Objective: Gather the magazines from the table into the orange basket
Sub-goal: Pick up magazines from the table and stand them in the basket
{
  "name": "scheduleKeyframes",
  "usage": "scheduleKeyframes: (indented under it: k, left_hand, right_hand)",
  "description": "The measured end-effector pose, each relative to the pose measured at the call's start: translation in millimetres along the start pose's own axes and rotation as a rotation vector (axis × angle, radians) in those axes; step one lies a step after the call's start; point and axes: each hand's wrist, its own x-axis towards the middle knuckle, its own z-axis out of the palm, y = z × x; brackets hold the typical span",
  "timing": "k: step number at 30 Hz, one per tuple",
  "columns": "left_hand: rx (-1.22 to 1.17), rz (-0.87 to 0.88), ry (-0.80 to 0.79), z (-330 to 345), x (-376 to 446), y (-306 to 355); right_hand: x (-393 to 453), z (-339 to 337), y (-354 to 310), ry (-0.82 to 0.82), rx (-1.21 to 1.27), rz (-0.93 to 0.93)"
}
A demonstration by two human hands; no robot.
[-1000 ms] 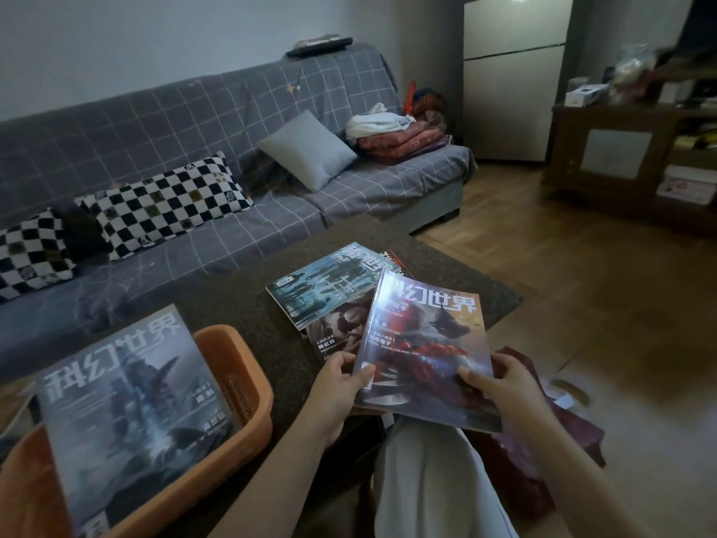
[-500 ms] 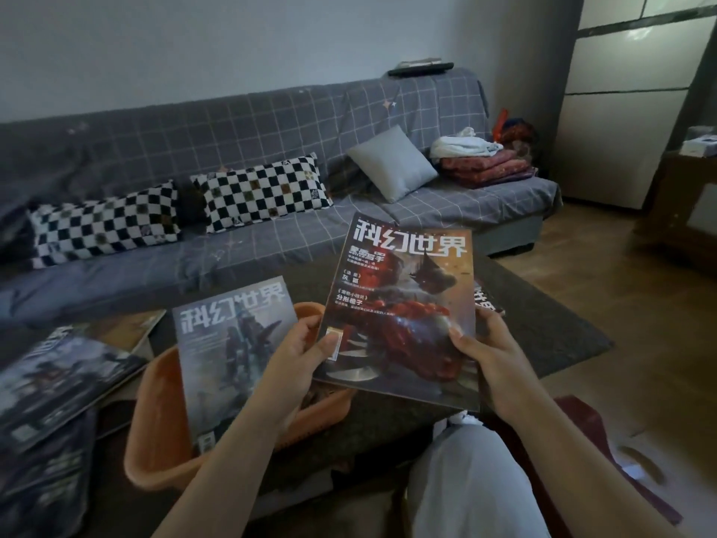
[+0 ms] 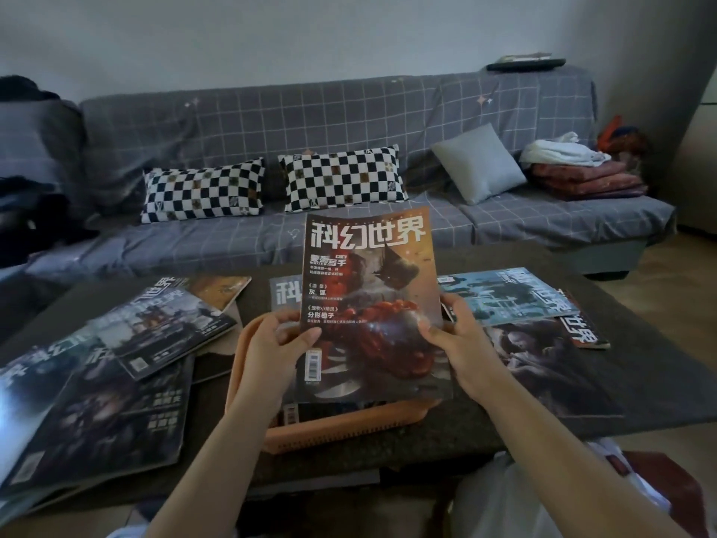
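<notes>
Wall [image 3: 310, 36]: plain, pale, dim light.
Sofa [image 3: 349, 122]: grey grid-patterned cover, against the wall.
Checkered pillows [image 3: 341, 178]: two, mid-sofa.
Grey cushion [image 3: 479, 163]: right of them.
Folded blankets [image 3: 582, 176]: sofa's right end.

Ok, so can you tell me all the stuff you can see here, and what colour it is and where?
Held magazine: one, red and orange cover, upright over the basket.
Orange basket: one, on the table's near edge, with another magazine in it behind the held one.
Left magazines: several, dark covers, overlapping on the table's left.
Right magazines: at least two, teal one on top of a dark one, on the table's right.
Table: one, dark, in front of the sofa.
Sofa: one, grey with white grid.
Checked pillows: two, black and white, on the sofa.
Grey cushion: one, on the sofa's right.
Folded cloths: a pile, white on red, at the sofa's right end.
Left hand: grips the held magazine's left edge.
Right hand: grips its right edge.
</notes>
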Motion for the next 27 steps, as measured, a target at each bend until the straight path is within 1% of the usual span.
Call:
scheduleKeyframes:
  k: [3, 7, 10, 12, 16, 21, 24, 27]
  left_hand:
    - [0.100, 0.000, 0.075, -13.0, 7.2, -18.0]
    - [0.293, -0.007, 0.206, -21.3, 15.5, -34.9]
    - [0.398, -0.019, 0.216, -20.4, 19.0, -40.5]
    - [0.484, -0.040, 0.209, -16.8, 18.1, -42.6]
    - [0.606, 0.038, 0.249, -12.4, 14.4, -45.2]
    - [0.651, 0.030, 0.292, -10.7, 14.3, -39.9]
    - [0.671, 0.017, 0.316, -9.9, 11.5, -35.1]
    - [0.677, 0.035, 0.319, -9.9, 7.0, -33.1]
  right_hand:
    - [14.9, 17.3, 14.5, -0.043, -0.086, 0.043]
    - [29.9, 38.2, 28.6, -0.055, -0.234, 0.015]
    - [36.8, 46.0, 35.7, -0.030, -0.447, -0.050]
    - [37.5, 46.9, 37.9, -0.008, -0.562, -0.041]
    - [34.9, 48.8, 38.6, 0.031, -0.756, -0.006]
    - [32.0, 52.5, 34.0, 0.066, -0.844, -0.008]
    - [28.4, 53.0, 31.0, 0.052, -0.891, -0.032]
    - [27.5, 53.2, 30.2, 0.005, -0.881, -0.016]
